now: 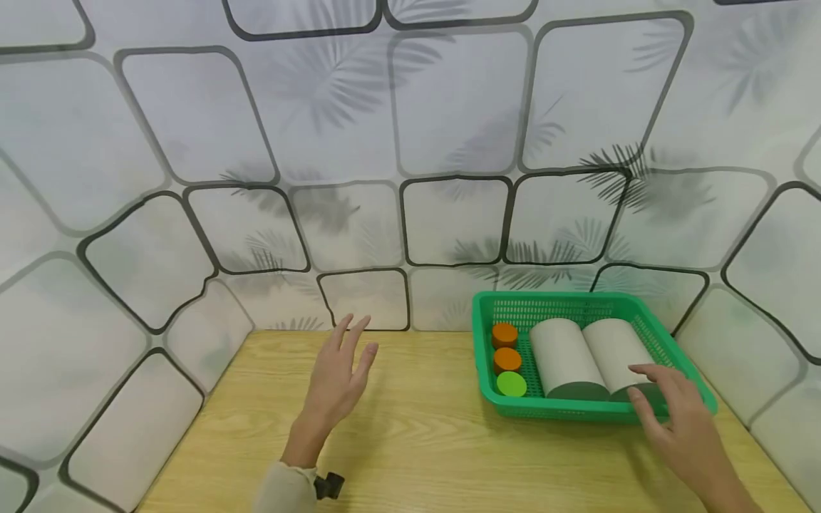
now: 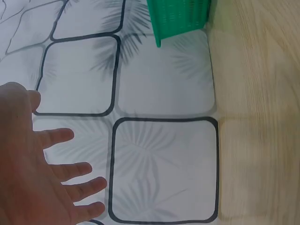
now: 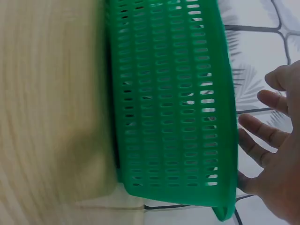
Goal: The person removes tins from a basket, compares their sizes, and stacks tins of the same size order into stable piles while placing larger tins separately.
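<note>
A green plastic basket (image 1: 596, 410) with slotted walls stands at the right of the table. Inside lie two white half-round blocks (image 1: 567, 356) side by side, their front ends in shade. Along the basket's left wall sit two orange round pieces (image 1: 504, 335) and a lime-green one (image 1: 512, 384). My right hand (image 1: 683, 424) hovers at the basket's front right rim, thumb and fingers spread, holding nothing. From the right wrist view, its fingers are beside the rim; contact cannot be told. My left hand (image 1: 336, 381) is raised over the table's left half, fingers extended, with nothing in it.
The wooden table (image 1: 423, 442) meets a white patterned wall covering (image 1: 455, 221) at the back and on both sides. The basket is near the back and right walls. A small black object (image 1: 329, 486) is at my left wrist.
</note>
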The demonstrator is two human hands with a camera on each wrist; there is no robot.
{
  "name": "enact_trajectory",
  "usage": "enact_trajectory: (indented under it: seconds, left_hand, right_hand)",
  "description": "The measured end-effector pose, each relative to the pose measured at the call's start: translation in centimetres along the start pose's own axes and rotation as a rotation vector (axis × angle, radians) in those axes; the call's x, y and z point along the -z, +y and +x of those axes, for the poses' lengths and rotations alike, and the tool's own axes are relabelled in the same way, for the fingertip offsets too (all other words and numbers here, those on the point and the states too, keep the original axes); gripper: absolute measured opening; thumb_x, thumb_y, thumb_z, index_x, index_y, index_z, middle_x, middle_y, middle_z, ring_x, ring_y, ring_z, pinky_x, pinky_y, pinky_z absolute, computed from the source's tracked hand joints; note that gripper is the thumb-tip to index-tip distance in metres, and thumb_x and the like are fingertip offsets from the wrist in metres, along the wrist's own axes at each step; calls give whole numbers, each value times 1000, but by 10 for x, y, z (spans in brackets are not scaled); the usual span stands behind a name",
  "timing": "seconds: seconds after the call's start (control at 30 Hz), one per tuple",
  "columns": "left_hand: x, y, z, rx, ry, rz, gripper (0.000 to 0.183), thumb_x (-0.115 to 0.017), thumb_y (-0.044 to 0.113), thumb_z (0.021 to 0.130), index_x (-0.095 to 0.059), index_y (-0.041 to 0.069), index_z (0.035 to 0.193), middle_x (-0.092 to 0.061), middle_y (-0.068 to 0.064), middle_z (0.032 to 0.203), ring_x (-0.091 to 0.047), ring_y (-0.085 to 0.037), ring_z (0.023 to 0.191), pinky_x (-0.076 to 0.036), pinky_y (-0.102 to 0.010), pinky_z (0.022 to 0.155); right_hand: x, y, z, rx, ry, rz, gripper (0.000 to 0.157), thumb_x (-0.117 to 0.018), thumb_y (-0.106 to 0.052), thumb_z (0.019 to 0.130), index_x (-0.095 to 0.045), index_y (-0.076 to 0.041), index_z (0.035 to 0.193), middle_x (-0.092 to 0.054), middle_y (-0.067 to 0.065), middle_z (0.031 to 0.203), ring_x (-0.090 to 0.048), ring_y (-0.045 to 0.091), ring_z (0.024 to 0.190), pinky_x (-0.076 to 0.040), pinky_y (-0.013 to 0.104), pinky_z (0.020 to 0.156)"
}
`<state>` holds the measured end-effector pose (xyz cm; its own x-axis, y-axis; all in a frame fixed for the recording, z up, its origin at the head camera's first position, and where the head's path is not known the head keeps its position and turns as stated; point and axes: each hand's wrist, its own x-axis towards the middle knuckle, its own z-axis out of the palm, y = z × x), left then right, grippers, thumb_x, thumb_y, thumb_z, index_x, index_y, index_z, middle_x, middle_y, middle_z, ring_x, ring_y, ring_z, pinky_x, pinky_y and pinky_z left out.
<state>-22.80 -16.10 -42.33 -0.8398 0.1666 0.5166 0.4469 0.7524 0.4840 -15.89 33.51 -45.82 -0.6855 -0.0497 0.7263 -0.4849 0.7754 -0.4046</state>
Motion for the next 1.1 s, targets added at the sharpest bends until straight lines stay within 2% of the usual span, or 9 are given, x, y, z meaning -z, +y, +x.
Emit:
enact_trajectory:
  seconds: [0.17,0.23,0.3,0.37,0.47,0.6,0.77,1.03,1.1]
  left_hand:
    - [-13,11,-1,-11,18,-52,51,-49,39,109,-47,14,154,-38,-19,159,-44,-46,138,-40,-68,105]
    - [-19,16,-1,-12,7,-75,51,-48,40,109,-47,15,154,-39,-19,158,-44,-46,139,-40,-67,105]
    - [-26,21,-1,-10,-14,-106,52,-48,41,109,-47,16,154,-39,-18,158,-43,-45,139,-40,-67,106]
    - [-33,26,0,-13,-37,-147,51,-47,41,110,-47,15,154,-39,-18,158,-43,-44,140,-40,-67,106]
    - [-45,34,2,-23,-63,-217,50,-46,40,110,-48,13,153,-40,-18,157,-41,-42,142,-39,-66,107]
    - [-61,46,7,-51,-93,-294,49,-45,38,110,-50,10,150,-42,-18,155,-40,-40,143,-39,-63,109]
    - [-77,59,11,-86,-126,-322,49,-49,40,109,-54,9,146,-44,-14,153,-42,-35,142,-40,-58,111]
    - [-87,79,21,-154,-169,-362,46,-52,39,108,-57,12,144,-48,-4,150,-46,-25,139,-41,-51,112]
    - [-89,85,23,-163,-187,-364,46,-51,40,108,-56,12,144,-47,-4,152,-45,-25,140,-41,-51,112]
  right_hand:
    - [-7,3,-6,19,-26,-23,35,-81,1,80,-70,-5,113,-66,2,108,-50,1,103,-29,8,94]
    - [-7,2,-8,31,-43,-49,37,-87,-2,74,-73,-8,107,-68,-2,103,-53,-1,100,-36,14,88]
    - [-7,2,-10,32,-64,-68,38,-90,-6,70,-74,-14,104,-69,-4,101,-54,-2,100,-41,30,90]
    - [-6,2,-13,24,-85,-68,37,-91,-8,70,-74,-18,101,-69,-5,100,-54,-1,102,-40,48,89]
    - [-5,3,-17,11,-100,-56,38,-92,-8,70,-74,-22,100,-68,-5,100,-52,3,104,-35,64,83]
    - [-6,6,-21,18,-100,-63,42,-93,-8,67,-74,-28,99,-68,-8,100,-52,6,103,-33,63,85]
    - [-9,6,-21,49,-79,-67,44,-93,-8,65,-74,-30,97,-67,-12,99,-51,2,101,-32,57,85]
    - [-18,7,-16,99,-39,-7,44,-91,0,63,-75,-23,96,-69,-10,97,-54,0,102,-30,37,93]
    - [-19,7,-16,103,-29,15,46,-91,2,62,-75,-24,97,-69,-9,97,-54,-1,103,-29,36,94]
